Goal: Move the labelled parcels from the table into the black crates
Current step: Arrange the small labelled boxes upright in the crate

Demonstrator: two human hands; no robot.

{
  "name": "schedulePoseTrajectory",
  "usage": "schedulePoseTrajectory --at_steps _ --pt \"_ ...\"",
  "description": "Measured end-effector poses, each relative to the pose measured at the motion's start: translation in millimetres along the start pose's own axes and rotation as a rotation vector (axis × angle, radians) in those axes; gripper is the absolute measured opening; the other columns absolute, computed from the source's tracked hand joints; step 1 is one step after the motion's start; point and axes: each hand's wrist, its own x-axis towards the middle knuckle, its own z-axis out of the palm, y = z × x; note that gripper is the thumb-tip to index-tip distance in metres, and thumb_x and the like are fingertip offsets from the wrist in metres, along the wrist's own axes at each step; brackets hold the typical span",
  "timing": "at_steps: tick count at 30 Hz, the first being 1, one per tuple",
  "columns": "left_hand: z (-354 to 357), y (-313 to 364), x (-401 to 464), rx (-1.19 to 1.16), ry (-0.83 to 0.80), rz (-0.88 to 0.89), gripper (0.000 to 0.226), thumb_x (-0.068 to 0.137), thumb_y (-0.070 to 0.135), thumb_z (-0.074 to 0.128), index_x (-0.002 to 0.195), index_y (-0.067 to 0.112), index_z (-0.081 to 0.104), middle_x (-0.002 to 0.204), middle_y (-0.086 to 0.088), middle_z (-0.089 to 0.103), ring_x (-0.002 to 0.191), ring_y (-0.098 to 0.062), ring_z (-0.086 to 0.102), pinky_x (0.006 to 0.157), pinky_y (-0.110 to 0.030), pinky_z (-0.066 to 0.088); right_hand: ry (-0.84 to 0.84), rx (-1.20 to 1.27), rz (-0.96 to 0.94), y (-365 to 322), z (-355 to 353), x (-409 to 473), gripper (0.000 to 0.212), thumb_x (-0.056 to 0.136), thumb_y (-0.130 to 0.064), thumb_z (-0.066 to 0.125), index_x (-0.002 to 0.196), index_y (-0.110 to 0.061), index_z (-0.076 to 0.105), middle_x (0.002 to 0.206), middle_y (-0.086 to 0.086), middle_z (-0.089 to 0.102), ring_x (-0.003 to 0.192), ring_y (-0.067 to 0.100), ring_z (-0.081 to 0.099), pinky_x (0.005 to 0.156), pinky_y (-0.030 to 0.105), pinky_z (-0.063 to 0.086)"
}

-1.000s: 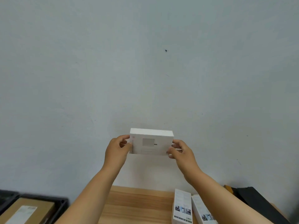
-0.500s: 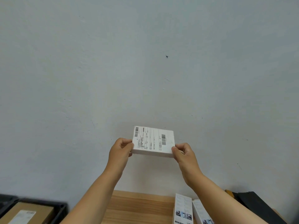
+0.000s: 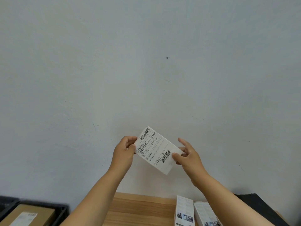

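Note:
A small white parcel (image 3: 157, 150) with a barcoded shipping label facing me is held up in front of the wall, tilted so its right end points down. My left hand (image 3: 125, 152) grips its upper left end with curled fingers. My right hand (image 3: 187, 156) pinches its right end, thumb on the label face and fingers spread behind. At the lower left stands a black crate (image 3: 62, 211) with a brown labelled parcel (image 3: 27, 216) inside it.
A wooden table (image 3: 138, 209) lies below my arms. Two white printed boxes (image 3: 184, 211) (image 3: 206, 214) stand on its right part. A black object (image 3: 259, 207) sits at the far right. A pale wall fills the rest of the view.
The parcel was turned from its plain side to the label side, then rotated clockwise to a slant. My right hand's fingers have spread; both hands dropped a little.

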Motion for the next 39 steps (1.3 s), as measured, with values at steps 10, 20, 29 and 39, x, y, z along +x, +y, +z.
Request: schedulePoseTrajectory --at_steps 10,20,29,39 --pt "25.9 -6.1 -9.3 0.074 -0.064 0.024 0.037 0.091 0.003 0.055 0.121 0.023 0.049 0.113 0.009 0.061 0.1 0.003 0.057 0.07 -0.01 0.048 -0.104 0.412 0.218 16.5 16.3 -14.4 0.022 0.088 0.006 0.058 0.109 0.001 0.053 0.104 0.02 0.067 0.093 0.026 0.069 0.072 0.027 0.059" --pt "21.3 -33.4 -37.1 0.119 -0.006 -0.09 0.044 0.09 -0.001 0.052 0.11 0.038 0.056 0.106 0.007 0.068 0.099 -0.014 0.063 0.084 -0.033 0.055 -0.16 0.527 0.334 43.6 30.9 -8.2 0.023 0.087 0.004 0.061 0.107 0.001 0.05 0.105 0.021 0.066 0.094 0.027 0.068 0.077 0.031 0.058" --pt "-34.3 -59.4 -80.2 0.135 0.19 -0.254 0.041 0.091 -0.004 0.049 0.119 0.024 0.059 0.105 0.004 0.067 0.096 -0.011 0.063 0.075 -0.021 0.055 -0.365 0.216 0.358 72.7 86.5 -29.6 0.021 0.086 -0.01 0.067 0.105 -0.008 0.061 0.099 0.005 0.071 0.096 0.022 0.067 0.089 0.043 0.054" --pt "-166.9 -62.6 -134.6 0.142 0.317 -0.309 0.045 0.093 -0.006 0.044 0.114 0.03 0.059 0.107 0.012 0.066 0.098 -0.001 0.061 0.068 -0.012 0.051 -0.511 0.203 0.349 49.9 210.5 -93.9 0.017 0.087 -0.005 0.065 0.103 -0.007 0.059 0.095 0.005 0.073 0.089 0.021 0.07 0.085 0.044 0.056"
